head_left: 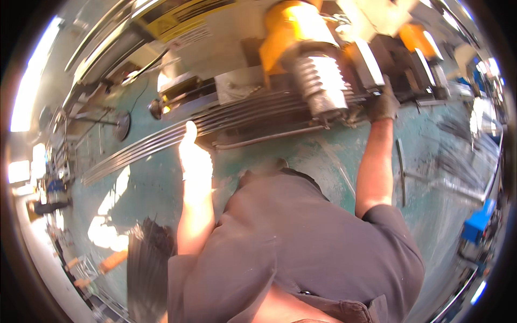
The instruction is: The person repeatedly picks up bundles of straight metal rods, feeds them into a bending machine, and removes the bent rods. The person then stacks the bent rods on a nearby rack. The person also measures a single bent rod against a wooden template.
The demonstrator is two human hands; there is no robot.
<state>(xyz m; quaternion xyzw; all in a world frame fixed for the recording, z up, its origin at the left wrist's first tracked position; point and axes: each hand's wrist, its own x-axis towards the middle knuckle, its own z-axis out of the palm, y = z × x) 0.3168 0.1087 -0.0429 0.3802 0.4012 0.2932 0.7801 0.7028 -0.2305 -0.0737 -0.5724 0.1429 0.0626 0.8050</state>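
My left hand (196,160), bright and washed out by glare, is at the near side of several long metal bars (145,146). One digit points up and overlaps the bars; the other fingers are lost in the glare, so their grip is unclear. The bars run slantwise from the left towards the machine. My right hand (383,106), in a dark glove, reaches to the machine's lower front beside a dark block with a pale edge (366,62). Shadow and blur hide its fingers. Between my hands hangs a ribbed silver cylinder (323,81) under a yellow-orange housing (293,24).
A dark bundle of thin rods (148,269) lies on the green floor at lower left. A round-based stand (122,127) is at far left. Blurred metal pieces (458,151) and a blue box (478,222) are on the right. Sunlight patches the floor.
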